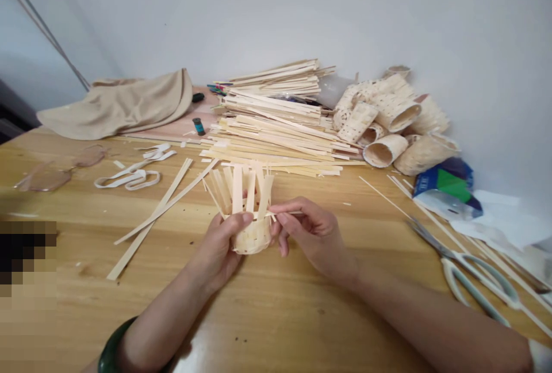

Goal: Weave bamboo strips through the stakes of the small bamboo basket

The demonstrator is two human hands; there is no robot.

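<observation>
Small splint basket (252,236) at the middle of the bench (267,318): the grip of the left hand (225,245) is clamped on its wall, that of the right hand (318,236) pinched together on a thin strip (271,214) at its right side. Stacked splints (280,131) crowd the far side, woven tubes (390,111) far right, scissors (451,255) right, crossed splints (149,220), eyeglasses (49,181) and cloth (129,106) left. The basket hides some left fingertips; pixelation obscures a dark patch (21,252) at the left edge.
</observation>
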